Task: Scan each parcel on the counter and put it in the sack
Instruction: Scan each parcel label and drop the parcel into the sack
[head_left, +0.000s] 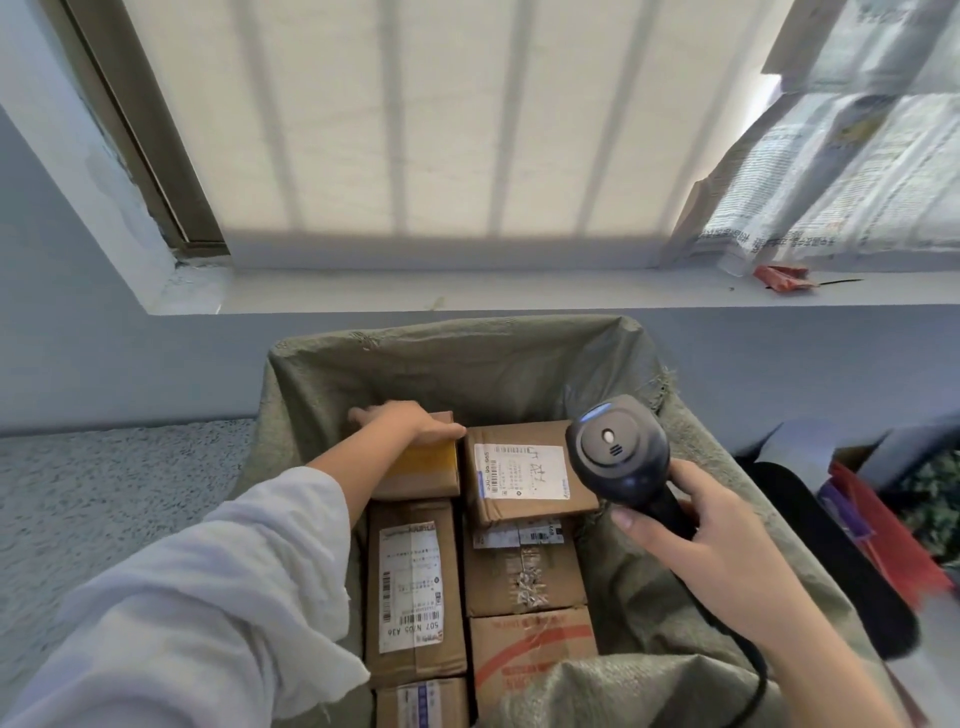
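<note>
An open grey-green woven sack (467, 358) stands below me, packed with several brown cardboard parcels. My left hand (410, 423) reaches into the sack and grips the far end of a parcel with yellow tape (423, 470) at the back left. Beside that one lies a parcel with a white label (524, 475). My right hand (701, 530) holds a black barcode scanner (621, 449) by its handle above the sack's right side, head pointing away from me. A long parcel with a barcode label (413, 587) lies in front.
A light wall and a window sill (467, 293) run behind the sack. Newspapers (841, 171) cover the window at the right. A speckled floor (104, 493) lies to the left. Red and dark bags (883, 525) sit close on the right.
</note>
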